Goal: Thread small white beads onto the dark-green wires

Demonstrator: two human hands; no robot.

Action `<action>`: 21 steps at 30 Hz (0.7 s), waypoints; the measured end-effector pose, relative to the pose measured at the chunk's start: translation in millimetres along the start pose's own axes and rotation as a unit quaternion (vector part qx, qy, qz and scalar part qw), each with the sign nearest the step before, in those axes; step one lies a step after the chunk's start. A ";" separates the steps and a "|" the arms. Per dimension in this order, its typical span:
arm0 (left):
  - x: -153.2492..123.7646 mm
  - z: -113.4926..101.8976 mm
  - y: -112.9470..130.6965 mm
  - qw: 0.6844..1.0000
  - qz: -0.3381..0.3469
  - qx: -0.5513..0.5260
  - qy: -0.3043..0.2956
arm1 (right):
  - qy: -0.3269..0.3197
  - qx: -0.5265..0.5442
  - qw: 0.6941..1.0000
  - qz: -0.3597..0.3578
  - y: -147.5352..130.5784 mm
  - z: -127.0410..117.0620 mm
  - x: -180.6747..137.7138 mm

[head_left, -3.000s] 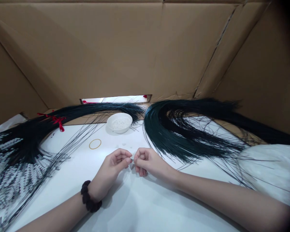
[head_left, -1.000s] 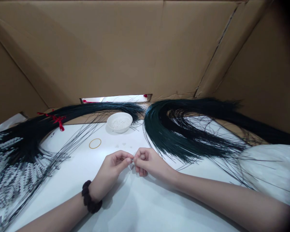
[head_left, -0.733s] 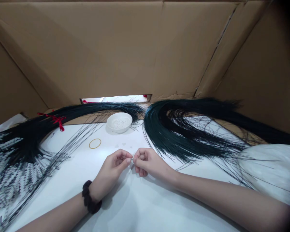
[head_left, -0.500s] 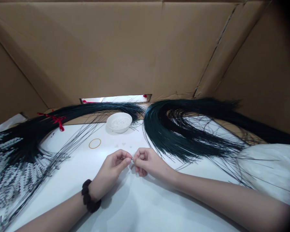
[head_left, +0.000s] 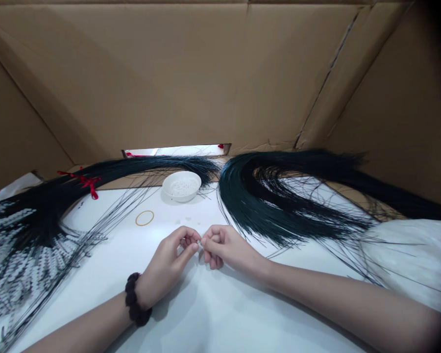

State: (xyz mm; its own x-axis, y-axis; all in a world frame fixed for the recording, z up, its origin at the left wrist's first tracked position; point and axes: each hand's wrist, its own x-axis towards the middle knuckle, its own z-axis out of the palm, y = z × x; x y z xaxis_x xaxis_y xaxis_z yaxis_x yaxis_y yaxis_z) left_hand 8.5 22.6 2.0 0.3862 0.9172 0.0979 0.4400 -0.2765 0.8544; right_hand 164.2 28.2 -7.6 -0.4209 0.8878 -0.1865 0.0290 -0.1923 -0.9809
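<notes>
My left hand (head_left: 176, 250) and my right hand (head_left: 222, 247) meet fingertip to fingertip over the white table, both closed in a pinch. A tiny pale piece (head_left: 199, 241) shows between the fingertips, too small to name. Behind my hands stands a white bowl (head_left: 181, 198) with many tiny whitish bits in it. A few small pale flakes (head_left: 188, 219) lie on the tabletop in front of the bowl. The curled fingers hide most of what is pinched.
Dark strands (head_left: 275, 215) curve in a bundle at right, beside a white plastic bag (head_left: 411, 260). At left, another dark bundle (head_left: 128, 169) with a red ribbon (head_left: 88, 182) ends in white-beaded strands (head_left: 25, 264). A yellow rubber band (head_left: 144, 224) lies on the table (head_left: 228, 318). Cardboard walls (head_left: 169, 73) surround it.
My left thumb has drawn slightly down and left, opening a small gap at its tip. The tiny pale piece between the fingertips shows more clearly. My right hand is almost still.
</notes>
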 end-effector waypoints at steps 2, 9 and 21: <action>-0.2 0.0 0.2 1.000 0.003 0.021 0.010 | -0.013 -0.003 1.000 0.003 0.1 -0.1 0.5; -2.5 1.8 3.9 0.995 0.035 0.082 0.035 | -0.034 0.002 0.999 -0.009 4.8 -0.2 1.3; -8.0 8.8 12.3 0.997 -0.016 0.064 0.042 | -0.034 -0.035 0.999 0.004 -2.6 -0.2 1.9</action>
State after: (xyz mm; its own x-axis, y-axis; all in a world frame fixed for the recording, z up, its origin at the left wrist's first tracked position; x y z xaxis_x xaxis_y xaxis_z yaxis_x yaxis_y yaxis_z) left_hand 17.9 9.3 7.2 0.3033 0.9456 0.1175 0.5526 -0.2750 0.7868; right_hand 163.5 30.5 -5.4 -0.4803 0.8556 -0.1931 0.0957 -0.1678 -0.9812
